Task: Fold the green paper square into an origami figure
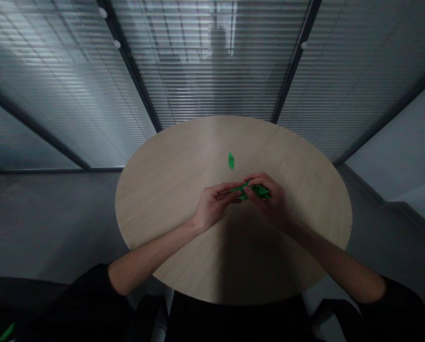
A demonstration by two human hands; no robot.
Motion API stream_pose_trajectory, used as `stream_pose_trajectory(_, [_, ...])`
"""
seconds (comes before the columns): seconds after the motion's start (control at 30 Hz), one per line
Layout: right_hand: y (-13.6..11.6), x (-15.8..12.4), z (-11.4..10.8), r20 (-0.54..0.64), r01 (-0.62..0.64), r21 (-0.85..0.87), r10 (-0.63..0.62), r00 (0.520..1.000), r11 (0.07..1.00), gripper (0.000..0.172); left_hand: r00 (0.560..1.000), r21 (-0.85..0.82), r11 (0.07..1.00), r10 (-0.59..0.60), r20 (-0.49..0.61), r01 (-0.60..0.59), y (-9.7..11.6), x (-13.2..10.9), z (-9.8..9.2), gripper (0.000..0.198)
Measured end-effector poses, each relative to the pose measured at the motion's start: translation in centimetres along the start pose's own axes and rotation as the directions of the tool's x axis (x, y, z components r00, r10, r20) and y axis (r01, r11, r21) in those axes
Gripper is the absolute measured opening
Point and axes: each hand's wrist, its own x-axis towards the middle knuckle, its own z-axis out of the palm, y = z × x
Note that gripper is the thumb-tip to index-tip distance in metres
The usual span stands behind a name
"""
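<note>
Over the middle of the round table, both hands meet at a bright green, thin, folded piece (261, 191) that looks like paper. My left hand (214, 202) pinches its left end between thumb and straightened fingers. From the other side, my right hand (271, 192) is closed around it, thumb on the near face and fingers behind. Fingers cover much of the piece, so its full shape is hidden. Just beyond the hands, a small, narrow green piece (231, 160) with pointed ends lies flat on the table, touched by neither hand.
The round, light wooden table (155, 190) stands close to a glass partition with blinds (215, 90) in dark frames. Chair armrests (151, 313) flank me at the near edge. Something green (6, 332) shows at the bottom left corner. Grey floor surrounds the table.
</note>
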Motion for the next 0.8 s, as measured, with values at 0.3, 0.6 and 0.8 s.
stream_pose_trajectory(0.3, [-0.07, -0.07, 0.23, -0.026, -0.045, 0.021, 0.045, 0.999, 0.999, 0.008, 1.0, -0.014, 1.0, 0.003, 0.011, -0.003, 0.29, 0.03, 0.12, 0.032])
stream_pose_trajectory(0.6, [-0.36, -0.07, 0.19, -0.04, -0.075, 0.036, 0.076, 0.996, 0.997, 0.011, 0.999, -0.01, 1.0, -0.002, 0.034, 0.003, 0.03, -0.02, 0.05, 0.036])
stream_pose_trajectory(0.8, [-0.38, 0.0, 0.16, -0.048, -0.057, 0.037, 0.059, 0.997, 0.998, 0.013, 0.998, -0.035, 0.998, -0.045, 0.045, 0.047, 0.08, -0.1, 0.06, 0.044])
